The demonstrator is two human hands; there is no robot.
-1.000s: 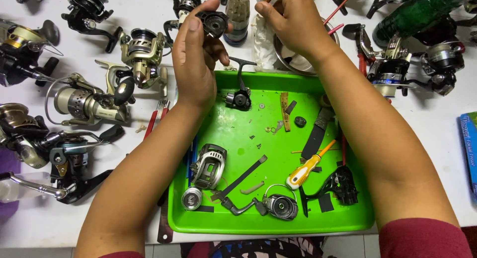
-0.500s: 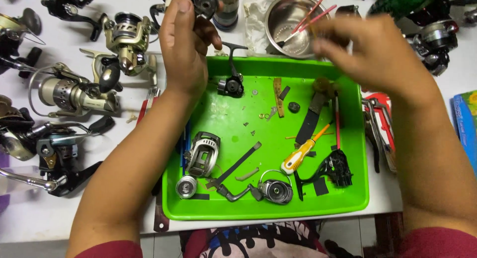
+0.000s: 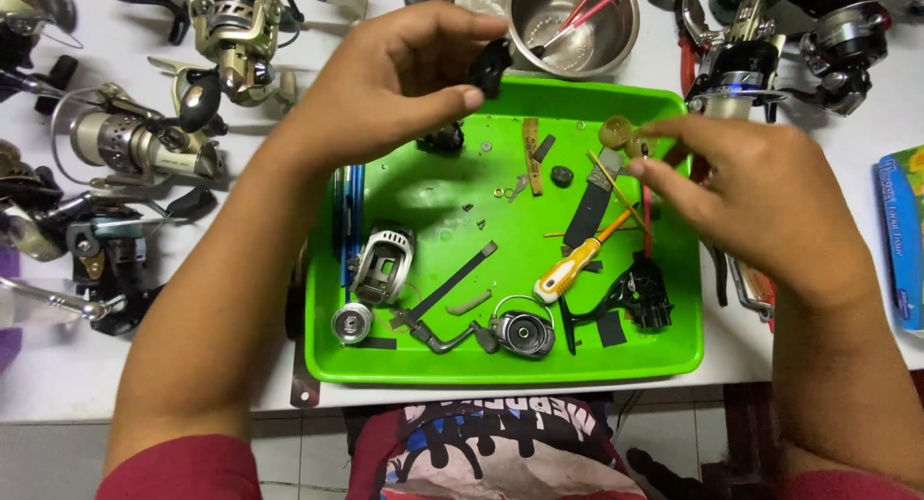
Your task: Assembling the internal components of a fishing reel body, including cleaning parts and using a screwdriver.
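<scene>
My left hand (image 3: 385, 81) holds a small black reel part (image 3: 491, 65) pinched between thumb and fingers, above the far left of the green tray (image 3: 500, 365). My right hand (image 3: 756, 197) is over the tray's right side and pinches a small yellowish translucent round piece (image 3: 616, 132) at its fingertips. In the tray lie a silver reel body (image 3: 383, 264), a round silver spool (image 3: 351, 323), a grey reel housing with handle (image 3: 520, 332), a yellow-handled screwdriver (image 3: 573, 267), a black rotor piece (image 3: 640, 293) and small loose bits.
A steel bowl (image 3: 577, 52) holding thin red sticks stands behind the tray. Several fishing reels (image 3: 144, 149) crowd the white table on the left and more (image 3: 770, 52) at the back right. A blue box (image 3: 903, 240) lies at the right edge. Pliers (image 3: 746, 288) sit beside the tray.
My right hand has come down from the back of the table to the tray's right side, now pinching the yellowish piece. My left hand has stayed raised with the black part.
</scene>
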